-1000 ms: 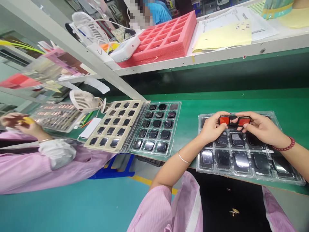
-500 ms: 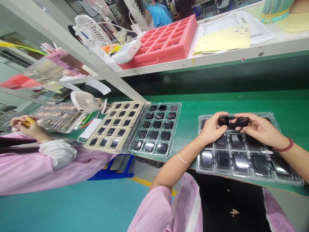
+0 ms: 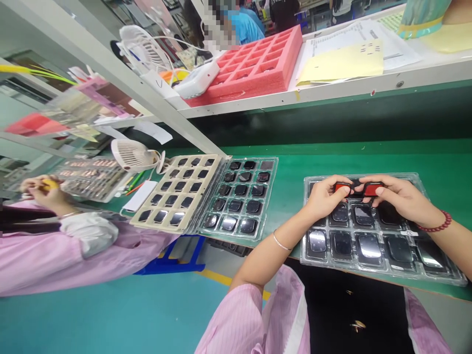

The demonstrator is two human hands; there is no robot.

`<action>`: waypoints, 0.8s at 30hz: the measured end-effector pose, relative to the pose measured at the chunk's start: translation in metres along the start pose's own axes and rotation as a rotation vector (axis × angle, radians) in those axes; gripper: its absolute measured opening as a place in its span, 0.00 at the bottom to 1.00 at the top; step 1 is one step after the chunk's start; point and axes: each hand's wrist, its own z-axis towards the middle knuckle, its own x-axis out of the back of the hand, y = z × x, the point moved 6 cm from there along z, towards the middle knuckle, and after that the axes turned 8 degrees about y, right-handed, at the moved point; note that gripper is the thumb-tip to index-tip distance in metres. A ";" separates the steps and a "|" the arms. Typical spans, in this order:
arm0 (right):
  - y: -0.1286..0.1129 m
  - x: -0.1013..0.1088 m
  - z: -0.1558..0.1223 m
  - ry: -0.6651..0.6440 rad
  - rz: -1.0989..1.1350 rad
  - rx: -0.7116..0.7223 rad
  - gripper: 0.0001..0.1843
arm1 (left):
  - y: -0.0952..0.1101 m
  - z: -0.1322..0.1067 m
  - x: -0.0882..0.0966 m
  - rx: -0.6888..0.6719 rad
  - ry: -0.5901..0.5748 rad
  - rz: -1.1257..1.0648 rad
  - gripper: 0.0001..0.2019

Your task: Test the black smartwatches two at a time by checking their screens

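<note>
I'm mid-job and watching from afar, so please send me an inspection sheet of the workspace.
Surface: green bench.
Job's things: left piece and right piece, red faces showing, above the clear tray of dark panels.
Clutter: fan, beige tray and second clear tray, all left of the work.
Hands: left hand pinches the left piece, right hand the right; whether the pieces touch is unclear.
Cables: white cable by the shelf fan.
Surroundings: shelf bearing red foam; co-worker's hand at far left.
</note>
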 end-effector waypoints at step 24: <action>0.000 0.001 0.000 0.067 0.036 0.009 0.22 | -0.005 0.002 -0.002 -0.032 -0.042 0.027 0.23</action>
